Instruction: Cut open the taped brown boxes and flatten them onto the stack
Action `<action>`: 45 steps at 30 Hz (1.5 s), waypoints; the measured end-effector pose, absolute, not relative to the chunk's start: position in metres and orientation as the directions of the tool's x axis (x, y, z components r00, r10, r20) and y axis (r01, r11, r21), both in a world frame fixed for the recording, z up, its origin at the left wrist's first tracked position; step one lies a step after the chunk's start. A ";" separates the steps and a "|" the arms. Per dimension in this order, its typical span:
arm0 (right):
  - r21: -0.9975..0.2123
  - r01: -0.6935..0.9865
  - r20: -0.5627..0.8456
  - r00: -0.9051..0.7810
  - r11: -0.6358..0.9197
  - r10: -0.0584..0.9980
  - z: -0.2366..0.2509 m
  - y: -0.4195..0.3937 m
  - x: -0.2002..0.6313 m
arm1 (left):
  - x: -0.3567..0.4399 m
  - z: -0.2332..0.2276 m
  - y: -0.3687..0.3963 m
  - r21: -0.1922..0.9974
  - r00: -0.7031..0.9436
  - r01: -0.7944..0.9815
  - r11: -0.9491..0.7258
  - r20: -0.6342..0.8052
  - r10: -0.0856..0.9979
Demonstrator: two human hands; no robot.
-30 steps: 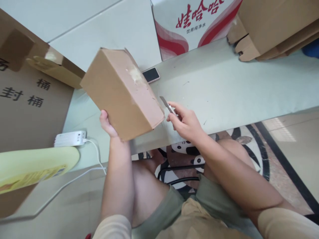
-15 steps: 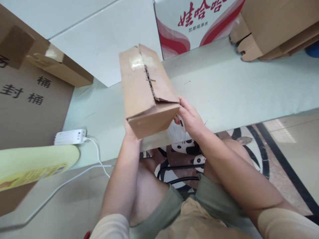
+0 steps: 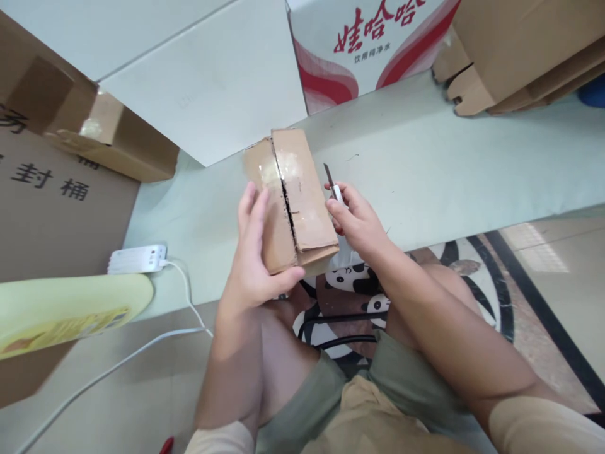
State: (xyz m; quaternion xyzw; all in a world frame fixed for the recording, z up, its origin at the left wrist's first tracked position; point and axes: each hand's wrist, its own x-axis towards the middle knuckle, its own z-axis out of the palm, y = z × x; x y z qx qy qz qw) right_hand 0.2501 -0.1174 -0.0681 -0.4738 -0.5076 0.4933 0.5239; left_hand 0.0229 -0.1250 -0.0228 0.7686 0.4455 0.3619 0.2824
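A small brown cardboard box (image 3: pixel 302 189) lies at the near edge of the pale green table (image 3: pixel 425 170), its top seam split open lengthwise with tape remnants on the flaps. My left hand (image 3: pixel 255 252) lies on the box's left flap, thumb hooked under its near end. My right hand (image 3: pixel 354 217) is beside the box's right side and grips a utility knife (image 3: pixel 329 176), blade pointing up and away.
A white and red printed carton (image 3: pixel 359 44) stands at the back. Brown cartons (image 3: pixel 515 50) are stacked at the back right. A large printed carton (image 3: pixel 51 195) and a white power strip (image 3: pixel 135 258) with its cable are at the left.
The box was turned from held up and tilted to flat on the table edge, seam up. My left hand moved from under it onto its top. The knife blade shows again.
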 end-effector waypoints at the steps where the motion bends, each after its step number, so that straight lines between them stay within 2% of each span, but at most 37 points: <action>1: -0.997 -0.053 0.056 0.013 0.057 0.998 -0.066 -0.118 0.249 | 0.022 -0.016 -0.129 0.701 0.367 0.560 -0.442 0.268 0.891; 4: -0.998 -0.063 0.020 0.037 0.023 0.999 -0.062 -0.119 0.248 | 0.025 -0.003 -0.131 0.662 0.336 0.632 -0.402 0.233 0.912; 6: -0.999 -0.044 -0.008 0.066 -0.005 0.998 -0.060 -0.119 0.248 | 0.028 -0.003 -0.123 0.715 0.228 0.580 -0.391 0.319 0.920; 8: -0.998 -0.028 -0.053 0.123 -0.050 0.991 -0.058 -0.119 0.249 | 0.030 -0.012 -0.110 0.789 0.005 0.480 -0.385 0.436 0.900; 10: -0.995 -0.024 -0.100 0.191 -0.098 0.976 -0.057 -0.119 0.251 | 0.029 -0.028 -0.093 0.867 -0.306 0.335 -0.368 0.469 0.828; 11: -0.993 -0.022 -0.116 0.213 -0.114 0.970 -0.057 -0.119 0.251 | 0.026 -0.037 -0.085 0.908 -0.474 0.224 -0.354 0.419 0.775; 13: -0.991 0.013 -0.128 0.194 -0.133 0.973 -0.056 -0.119 0.252 | 0.017 -0.054 -0.071 0.961 -0.623 -0.004 -0.278 0.215 0.752; 16: -0.984 0.116 -0.128 0.087 -0.137 0.988 -0.056 -0.119 0.252 | 0.001 -0.072 -0.059 0.976 -0.592 -0.179 -0.128 -0.003 0.806; 19: -0.978 0.167 -0.108 0.097 -0.124 0.989 -0.062 -0.117 0.249 | -0.009 -0.077 -0.059 0.987 -0.603 -0.161 -0.004 -0.095 0.792; 23: -0.988 0.151 0.021 0.110 0.004 0.994 -0.074 -0.114 0.248 | -0.008 -0.073 -0.065 0.997 -0.512 -0.040 0.073 -0.083 0.855; 26: -0.973 0.138 0.197 0.086 0.184 0.977 -0.078 -0.113 0.250 | -0.002 -0.072 -0.067 0.991 -0.466 -0.099 0.095 -0.130 0.875; 29: -0.955 0.103 0.284 0.050 0.277 0.958 -0.078 -0.115 0.251 | 0.004 -0.073 -0.069 0.980 -0.418 -0.182 0.076 -0.147 0.896; 32: -0.951 0.050 0.304 -0.045 0.306 0.952 -0.076 -0.118 0.250 | 0.011 -0.072 -0.071 0.975 -0.356 -0.208 0.080 -0.152 0.922; 35: -0.931 0.124 0.333 -0.100 0.344 0.937 -0.072 -0.120 0.248 | 0.015 -0.071 -0.072 0.973 -0.309 -0.220 0.075 -0.143 0.940; 39: -0.922 0.228 0.309 -0.051 0.313 0.950 -0.067 -0.120 0.248 | 0.014 -0.070 -0.074 0.967 -0.277 -0.244 0.070 -0.139 0.951; 45: -0.961 0.181 0.208 -0.022 0.208 0.978 -0.066 -0.120 0.251 | 0.011 -0.071 -0.074 0.978 -0.227 -0.206 0.022 -0.069 0.971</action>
